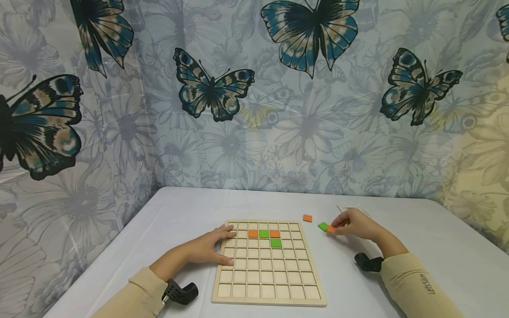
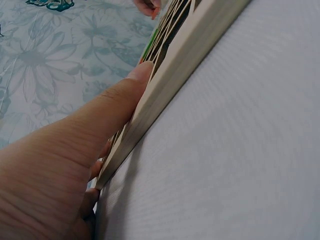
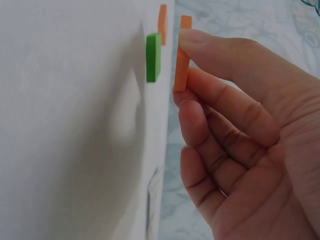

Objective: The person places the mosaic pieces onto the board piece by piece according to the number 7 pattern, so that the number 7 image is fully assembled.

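A wooden grid board (image 1: 260, 265) lies on the table, with orange and green square tiles set in its upper cells, among them a green tile (image 1: 276, 243). My left hand (image 1: 203, 247) rests on the board's left edge with its fingers spread; in the left wrist view the thumb (image 2: 117, 102) touches the rim. To the right of the board, my right hand (image 1: 358, 226) pinches an orange tile (image 3: 183, 55) between thumb and fingers, held just above the table. Close by lie a green tile (image 3: 153, 57) and, farther off, another orange tile (image 1: 307, 218).
A white gridded sheet (image 1: 353, 209) lies behind the right hand, partly covered by it. Black wrist devices (image 1: 182, 292) are worn at both cuffs. The white-covered table (image 1: 179, 221) ends at a butterfly-print cloth backdrop (image 1: 246, 145).
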Available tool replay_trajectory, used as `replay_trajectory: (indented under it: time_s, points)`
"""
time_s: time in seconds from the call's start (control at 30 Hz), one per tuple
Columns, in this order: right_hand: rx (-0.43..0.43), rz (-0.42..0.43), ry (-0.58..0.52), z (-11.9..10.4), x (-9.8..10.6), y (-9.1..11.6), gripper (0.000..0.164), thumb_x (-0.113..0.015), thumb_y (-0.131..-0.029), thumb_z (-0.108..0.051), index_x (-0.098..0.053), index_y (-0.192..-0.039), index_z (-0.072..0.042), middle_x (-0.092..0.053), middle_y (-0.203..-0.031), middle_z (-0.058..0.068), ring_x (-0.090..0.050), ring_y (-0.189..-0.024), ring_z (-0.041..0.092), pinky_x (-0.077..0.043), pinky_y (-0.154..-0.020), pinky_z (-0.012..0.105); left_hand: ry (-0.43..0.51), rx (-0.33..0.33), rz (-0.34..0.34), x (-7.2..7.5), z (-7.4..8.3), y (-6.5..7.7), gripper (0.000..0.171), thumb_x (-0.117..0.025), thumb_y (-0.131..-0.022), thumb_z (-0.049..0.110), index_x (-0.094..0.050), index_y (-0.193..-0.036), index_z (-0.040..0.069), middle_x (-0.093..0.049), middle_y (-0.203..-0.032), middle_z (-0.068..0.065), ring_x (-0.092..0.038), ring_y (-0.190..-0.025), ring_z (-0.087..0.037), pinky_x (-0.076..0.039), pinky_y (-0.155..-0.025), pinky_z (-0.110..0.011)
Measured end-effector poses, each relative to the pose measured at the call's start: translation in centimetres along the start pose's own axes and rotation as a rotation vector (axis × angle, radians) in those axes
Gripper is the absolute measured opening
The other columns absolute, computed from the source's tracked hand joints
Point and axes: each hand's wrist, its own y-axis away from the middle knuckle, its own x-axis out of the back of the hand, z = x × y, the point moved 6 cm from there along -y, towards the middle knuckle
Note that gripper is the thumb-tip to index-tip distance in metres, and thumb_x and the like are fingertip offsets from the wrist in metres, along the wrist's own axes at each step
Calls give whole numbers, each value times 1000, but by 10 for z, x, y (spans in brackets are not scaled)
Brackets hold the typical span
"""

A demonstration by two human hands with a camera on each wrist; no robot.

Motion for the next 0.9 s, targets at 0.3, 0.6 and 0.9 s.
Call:
replay_trajectory:
  time_s: [0.3, 0.6, 0.9]
  points:
    - [23, 8, 3, -17, -2, -2, 23, -77, -75, -20, -72, -91, -3, -69, -88, 4, -56, -77, 12, -49, -63, 24, 4, -1, -1, 0, 0, 0, 82, -76, -73, 46, -42, -141, 17, -20, -156, -6, -7, -145, -35, -11, -114, -59]
    - [90, 30, 68, -35, -5, -6, 21, -77, -75, -22, -72, -89, -7, -67, -85, -1, -56, -75, 9, -48, -64, 22, 3, -2, -2, 0, 0, 0, 82, -75, -73, 46, -42, -141, 16, -20, -156, -5, -8, -145, -34, -11, -114, -59]
    - [159, 18, 72, -50, -10, -9, 21, -75, -77, -22, -72, -90, -6, -69, -89, 2, -56, -76, 8, -48, -64, 21, -1, -12, 0, 0, 0, 0, 81, -76, -73, 46, -42, -141, 18, -20, -156, -6, -8, -145, -35, -11, -113, -60]
